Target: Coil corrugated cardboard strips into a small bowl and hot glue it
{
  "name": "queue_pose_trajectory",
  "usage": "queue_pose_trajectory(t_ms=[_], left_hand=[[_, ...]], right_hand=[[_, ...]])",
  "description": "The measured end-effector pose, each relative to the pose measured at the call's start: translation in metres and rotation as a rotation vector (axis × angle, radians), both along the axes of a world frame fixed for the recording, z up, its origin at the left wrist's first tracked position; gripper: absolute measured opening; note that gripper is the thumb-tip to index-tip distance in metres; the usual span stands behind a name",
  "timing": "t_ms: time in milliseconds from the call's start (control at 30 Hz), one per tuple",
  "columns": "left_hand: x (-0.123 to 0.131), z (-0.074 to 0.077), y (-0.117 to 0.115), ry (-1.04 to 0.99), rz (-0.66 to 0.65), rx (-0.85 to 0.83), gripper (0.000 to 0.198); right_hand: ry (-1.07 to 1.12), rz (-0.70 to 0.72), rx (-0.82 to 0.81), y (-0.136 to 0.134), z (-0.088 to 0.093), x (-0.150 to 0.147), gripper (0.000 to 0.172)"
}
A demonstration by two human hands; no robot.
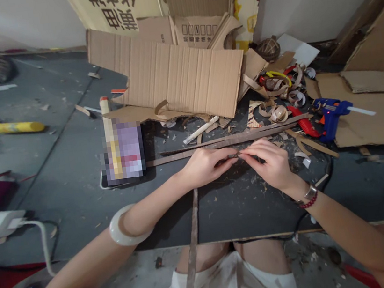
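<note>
My left hand (206, 165) and my right hand (268, 162) meet at the middle of the dark table (76, 178), fingertips pinched together on a thin brown cardboard strip (231, 157). A long strip (192, 252) runs from under my left hand down over the table's front edge to my lap. Two more long strips (233, 138) lie just beyond my fingers. A white bangle sits on my left wrist, and a watch and a red bead bracelet on my right.
A blue glue gun (331, 114) rests at the right on a flat cardboard sheet (378, 110). Corrugated cardboard (175, 70) leans at the back, with curled scraps (279, 104) beside it. A blurred phone (124, 153) lies at the left, and a yellow tube (16, 127) farther left.
</note>
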State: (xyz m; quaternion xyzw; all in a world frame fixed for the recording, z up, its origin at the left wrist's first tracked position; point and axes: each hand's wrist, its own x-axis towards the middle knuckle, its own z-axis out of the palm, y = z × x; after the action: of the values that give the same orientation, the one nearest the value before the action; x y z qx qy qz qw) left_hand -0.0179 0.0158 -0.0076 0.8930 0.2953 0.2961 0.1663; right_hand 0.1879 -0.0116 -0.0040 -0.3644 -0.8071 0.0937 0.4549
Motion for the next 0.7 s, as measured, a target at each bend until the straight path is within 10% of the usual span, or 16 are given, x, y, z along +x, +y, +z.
queue_pose_trajectory(t_ms=[700], left_hand=[[-0.0011, -0.0002, 0.0009, -0.057, 0.029, -0.032, 0.017]], right_hand=[[0.01, 0.074, -0.055, -0.0021, 0.0028, -0.002, 0.023]])
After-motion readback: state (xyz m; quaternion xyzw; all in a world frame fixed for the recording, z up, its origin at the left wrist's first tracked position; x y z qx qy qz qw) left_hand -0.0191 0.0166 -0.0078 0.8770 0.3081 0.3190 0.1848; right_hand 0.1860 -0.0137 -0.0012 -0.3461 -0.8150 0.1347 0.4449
